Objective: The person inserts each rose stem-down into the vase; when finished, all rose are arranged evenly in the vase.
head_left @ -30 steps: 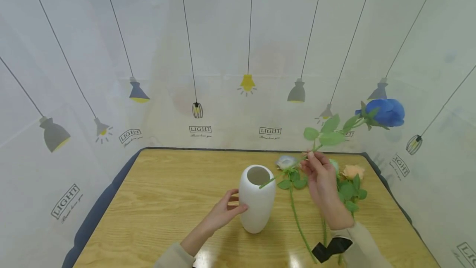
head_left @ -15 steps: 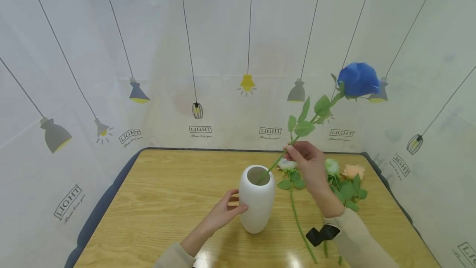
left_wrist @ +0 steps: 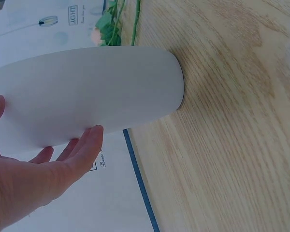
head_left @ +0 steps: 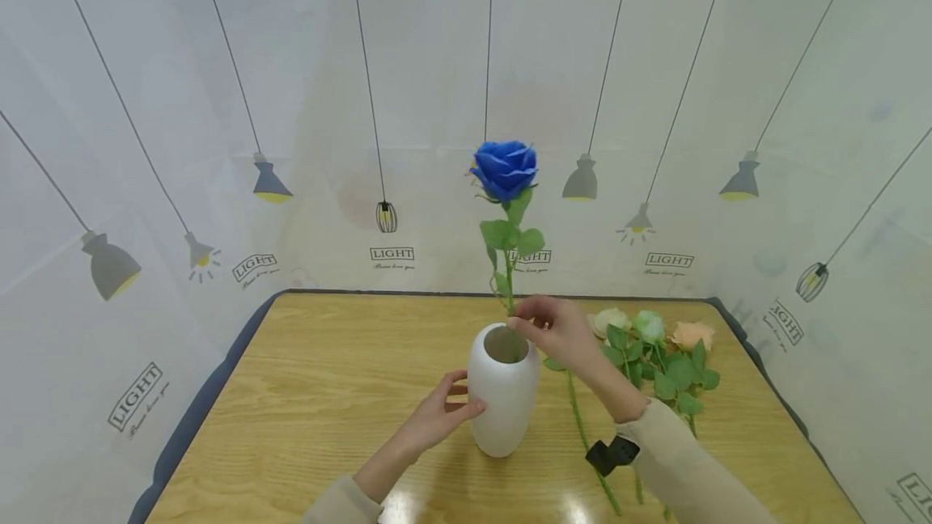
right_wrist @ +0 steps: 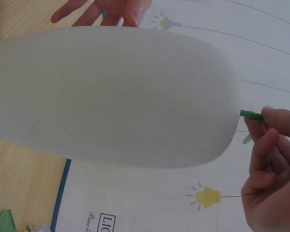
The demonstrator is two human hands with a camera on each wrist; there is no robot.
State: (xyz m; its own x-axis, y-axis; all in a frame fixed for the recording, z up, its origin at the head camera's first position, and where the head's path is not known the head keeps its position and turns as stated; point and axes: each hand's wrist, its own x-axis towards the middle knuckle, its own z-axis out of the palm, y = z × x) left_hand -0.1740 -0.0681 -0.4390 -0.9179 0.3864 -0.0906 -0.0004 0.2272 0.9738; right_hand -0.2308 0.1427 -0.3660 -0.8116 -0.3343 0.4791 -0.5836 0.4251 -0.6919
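A white vase (head_left: pixel 502 407) stands upright on the wooden table. My left hand (head_left: pixel 435 420) holds its left side, the thumb towards me and the fingers reaching round the far side; the left wrist view shows the fingertips (left_wrist: pixel 97 130) against the smooth wall. Above the vase rises an artificial blue rose (head_left: pixel 505 171), nearly upright, its leaves below the bloom. My right hand (head_left: pixel 564 336) pinches its green stem between thumb and forefinger just over the mouth. The stem's lower part runs down into the opening, and its end is hidden inside. In the right wrist view the stem (right_wrist: pixel 251 115) shows at the rim.
Right of the vase lie several more artificial flowers, including a cream one (head_left: pixel 610 320), a pale green one (head_left: pixel 649 326) and a peach one (head_left: pixel 692 335). Their stems point towards me, partly under my right forearm. A lamp-printed sheet (head_left: pixel 437 103) hangs behind the table (head_left: pixel 342 362).
My right hand has carried the blue rose leftwards, swinging it from a rightward slant to nearly upright. Its stem end went from in front of the rim into the vase. My left hand stays put.
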